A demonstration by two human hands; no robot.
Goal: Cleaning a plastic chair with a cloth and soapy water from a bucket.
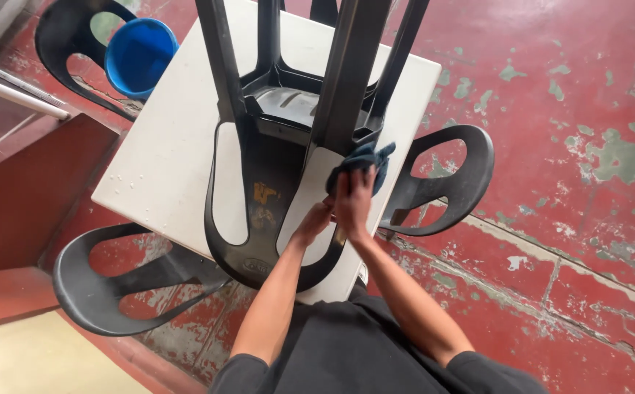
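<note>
A black plastic chair (273,146) lies upside down on a white square table (164,153), its legs pointing up toward the camera. My right hand (354,201) presses a dark blue cloth (361,162) against the chair's backrest edge, near the base of one leg. My left hand (316,219) sits just beside it, gripping the backrest rim of the chair. Both forearms reach forward from my black shirt.
A blue bucket (141,55) stands at the table's far left corner. Three more black chairs sit around the table: left front (106,292), right (452,179), far left (62,36). Worn red painted floor (565,182) lies to the right; a metal rail (11,95) at left.
</note>
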